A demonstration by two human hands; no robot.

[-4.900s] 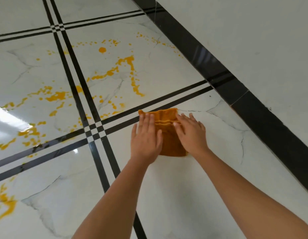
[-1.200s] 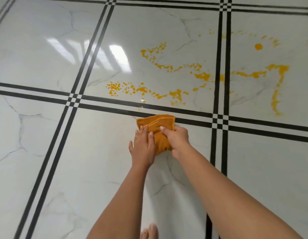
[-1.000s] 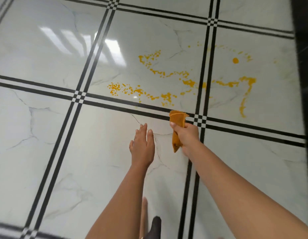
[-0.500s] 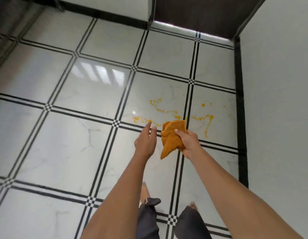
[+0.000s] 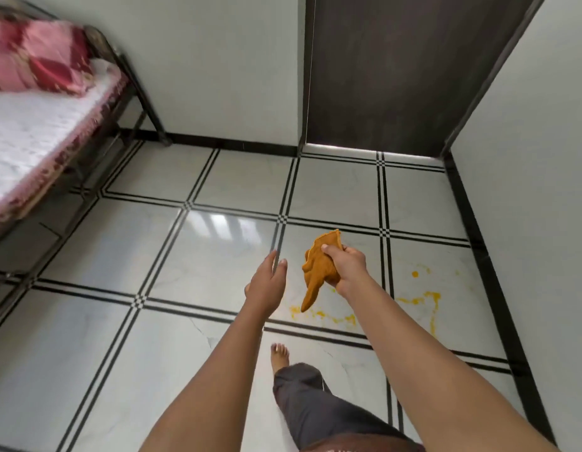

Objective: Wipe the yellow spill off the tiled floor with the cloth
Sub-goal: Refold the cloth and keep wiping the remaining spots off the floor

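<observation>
An orange cloth (image 5: 318, 272) hangs crumpled in the air, gripped by my right hand (image 5: 346, 265) well above the floor. My left hand (image 5: 267, 282) is held out beside it, fingers straight, holding nothing. Below them, yellow spill (image 5: 420, 300) streaks and spots lie on the white tiled floor (image 5: 198, 272), on the tiles near the right wall; more yellow spots (image 5: 322, 316) sit just under the hanging cloth. My forearm hides part of the spill.
A bed (image 5: 38, 132) with a pink pillow and dark metal frame stands at the left. A dark door (image 5: 397, 73) is at the back. A white wall (image 5: 537, 177) with black skirting runs along the right. My bare foot (image 5: 279, 357) and trouser leg are on the floor below.
I have risen from the floor: the cloth went from pressed flat under both hands to lifted in my right hand. My left hand let go. The view pulled up, showing bed and door.
</observation>
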